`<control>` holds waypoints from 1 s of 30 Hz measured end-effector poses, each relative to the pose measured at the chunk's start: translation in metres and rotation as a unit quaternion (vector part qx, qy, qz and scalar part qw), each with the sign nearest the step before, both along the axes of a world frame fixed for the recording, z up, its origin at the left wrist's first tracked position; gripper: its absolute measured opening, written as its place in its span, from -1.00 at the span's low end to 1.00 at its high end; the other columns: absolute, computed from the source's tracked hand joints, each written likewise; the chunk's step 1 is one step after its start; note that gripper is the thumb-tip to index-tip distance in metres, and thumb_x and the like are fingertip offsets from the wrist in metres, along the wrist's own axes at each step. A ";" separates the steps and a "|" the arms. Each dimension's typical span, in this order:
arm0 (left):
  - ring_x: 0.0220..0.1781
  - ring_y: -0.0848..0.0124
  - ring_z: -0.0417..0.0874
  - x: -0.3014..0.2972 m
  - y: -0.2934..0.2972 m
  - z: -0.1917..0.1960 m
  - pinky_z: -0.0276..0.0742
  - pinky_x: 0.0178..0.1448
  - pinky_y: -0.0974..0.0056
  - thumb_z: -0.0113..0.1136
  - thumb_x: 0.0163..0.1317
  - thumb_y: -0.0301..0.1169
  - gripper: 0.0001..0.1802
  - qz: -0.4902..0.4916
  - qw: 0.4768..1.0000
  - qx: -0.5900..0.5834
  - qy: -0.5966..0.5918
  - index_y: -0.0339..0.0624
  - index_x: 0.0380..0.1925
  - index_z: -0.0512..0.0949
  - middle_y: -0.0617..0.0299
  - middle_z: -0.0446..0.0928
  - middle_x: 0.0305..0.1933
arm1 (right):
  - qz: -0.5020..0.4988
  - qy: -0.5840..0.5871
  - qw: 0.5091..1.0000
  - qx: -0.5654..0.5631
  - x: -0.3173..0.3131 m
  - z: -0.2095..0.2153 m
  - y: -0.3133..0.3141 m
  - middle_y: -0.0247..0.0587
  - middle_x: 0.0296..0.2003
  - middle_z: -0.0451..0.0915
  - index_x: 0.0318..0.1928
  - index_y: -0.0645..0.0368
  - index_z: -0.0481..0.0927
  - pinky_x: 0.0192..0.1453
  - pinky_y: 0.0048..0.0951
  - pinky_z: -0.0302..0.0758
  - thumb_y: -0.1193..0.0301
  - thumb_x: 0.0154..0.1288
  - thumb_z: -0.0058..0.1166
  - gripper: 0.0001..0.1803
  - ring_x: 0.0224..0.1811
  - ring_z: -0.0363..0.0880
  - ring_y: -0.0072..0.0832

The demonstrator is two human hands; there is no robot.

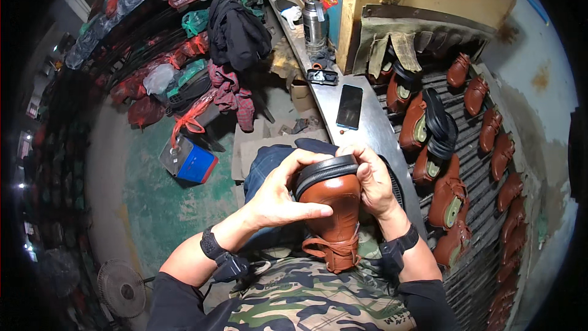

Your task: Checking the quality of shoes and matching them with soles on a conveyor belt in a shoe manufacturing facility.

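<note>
- One brown shoe [334,208] hangs above the lap, toe away from the body, between both hands; I count one black sole [327,171] on it.
- My left hand [285,193] grips shoe and sole together, thumb on the leather; my right hand [375,187] clasps the sole's edge.
- Done, I judge: sole set over the toe, laces tied. Left: perhaps seating the rest; I can't see the underside.
- On the slatted rack [478,175] I count about five pale-bottomed shoes [447,190], at least two spare soles [435,110], and seven-plus wall-side shoes [490,129].
</note>
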State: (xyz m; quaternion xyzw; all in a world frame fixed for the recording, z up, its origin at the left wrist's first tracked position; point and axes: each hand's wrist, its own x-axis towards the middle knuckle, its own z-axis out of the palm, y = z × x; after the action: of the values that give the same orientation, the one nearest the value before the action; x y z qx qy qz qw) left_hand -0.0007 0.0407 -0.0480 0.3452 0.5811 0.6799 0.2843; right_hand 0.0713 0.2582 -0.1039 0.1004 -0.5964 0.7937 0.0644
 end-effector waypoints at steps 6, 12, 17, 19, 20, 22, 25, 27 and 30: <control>0.37 0.36 0.50 0.004 -0.003 -0.018 0.36 0.51 0.17 0.73 -0.09 -0.48 -0.03 0.018 1.000 -0.010 0.016 -0.23 0.34 0.38 0.13 0.50 0.32 | -0.179 0.107 0.969 0.133 -0.002 0.016 0.002 -0.03 -0.28 0.69 -0.23 0.34 0.71 0.10 -0.32 0.53 -0.11 0.70 -0.45 -0.18 -0.04 0.66 -0.32; 0.16 0.43 0.62 -0.010 -0.006 -0.014 0.52 0.36 0.25 0.75 -0.10 -0.24 -0.15 -0.076 0.992 -0.088 -0.046 -0.26 0.22 0.56 0.19 0.67 0.14 | -0.010 0.247 0.910 0.334 -0.019 0.060 -0.003 -0.01 0.10 0.63 0.14 0.24 0.66 0.35 -0.13 0.45 -0.16 0.39 0.19 -0.31 0.16 0.61 -0.12; 0.14 0.44 0.65 -0.001 -0.010 -0.006 0.55 0.34 0.23 0.70 -0.02 -0.23 -0.17 -0.043 0.991 -0.126 0.035 -0.29 0.25 0.55 0.14 0.70 0.13 | -0.134 -0.033 0.990 0.016 0.014 0.000 -0.017 -0.03 0.27 0.54 0.50 0.30 0.30 0.46 -0.19 0.40 -0.23 0.57 -0.14 -0.12 0.28 0.54 -0.29; 0.14 0.42 0.66 -0.001 -0.011 -0.003 0.56 0.33 0.22 0.68 0.01 -0.22 -0.16 -0.041 0.991 -0.112 0.065 -0.30 0.27 0.54 0.11 0.69 0.15 | -0.073 -0.319 0.943 -0.061 0.030 -0.037 -0.008 -0.03 0.36 0.48 0.53 0.26 0.25 0.53 -0.18 0.33 -0.25 0.61 -0.31 -0.12 0.39 0.47 -0.27; 0.14 0.42 0.66 0.000 -0.012 -0.002 0.56 0.33 0.22 0.68 0.01 -0.22 -0.16 -0.041 0.991 -0.112 0.064 -0.30 0.27 0.54 0.11 0.69 0.15 | -0.023 -0.354 0.930 -0.098 0.032 -0.031 -0.015 -0.04 0.40 0.44 0.54 0.24 0.24 0.55 -0.17 0.32 -0.27 0.60 -0.36 -0.11 0.44 0.42 -0.25; 0.17 0.40 0.69 0.000 -0.013 0.003 0.57 0.34 0.21 0.68 -0.01 -0.21 -0.15 -0.041 0.992 -0.102 0.065 -0.27 0.29 0.53 0.09 0.69 0.18 | 0.062 -0.396 0.904 -0.148 0.031 -0.021 -0.021 -0.06 0.50 0.35 0.58 0.20 0.18 0.59 -0.17 0.26 -0.31 0.58 -0.40 -0.07 0.55 0.29 -0.23; 0.19 0.28 0.73 -0.004 -0.002 0.026 0.59 0.35 0.17 0.66 0.00 -0.22 -0.17 -0.074 0.978 -0.062 0.187 -0.22 0.30 0.54 0.08 0.70 0.19 | 0.069 -0.351 0.916 -0.182 0.009 -0.013 -0.014 0.06 0.37 0.47 0.64 0.11 0.02 0.48 -0.27 0.41 -0.35 0.54 -0.37 -0.02 0.40 0.48 -0.30; 0.36 0.11 0.63 0.003 -0.002 0.051 0.56 0.40 0.11 0.58 0.05 -0.28 -0.19 -0.127 0.935 -0.082 0.321 -0.25 0.34 0.51 0.05 0.59 0.36 | 0.096 -0.303 0.930 -0.185 -0.005 -0.009 -0.006 0.11 0.07 0.66 0.67 0.01 -0.10 0.17 -0.34 0.60 -0.32 0.54 -0.30 -0.03 0.01 0.71 -0.34; 0.37 0.06 0.58 0.030 -0.002 0.048 0.57 0.41 0.05 0.20 0.26 -0.23 -0.44 -0.099 0.798 -0.105 0.586 0.03 0.30 0.55 0.16 0.51 0.42 | 0.104 -0.155 0.965 -0.184 -0.015 0.032 0.001 0.11 0.20 0.60 0.68 0.02 -0.22 0.28 -0.26 0.55 -0.25 0.57 -0.27 -0.04 0.15 0.66 -0.26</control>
State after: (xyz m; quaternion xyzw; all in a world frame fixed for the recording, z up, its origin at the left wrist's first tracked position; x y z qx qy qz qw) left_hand 0.0296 0.0382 0.0000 0.7013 0.6672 0.2507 -0.0095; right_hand 0.0567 0.2590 -0.0715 0.0238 -0.4293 0.8979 -0.0949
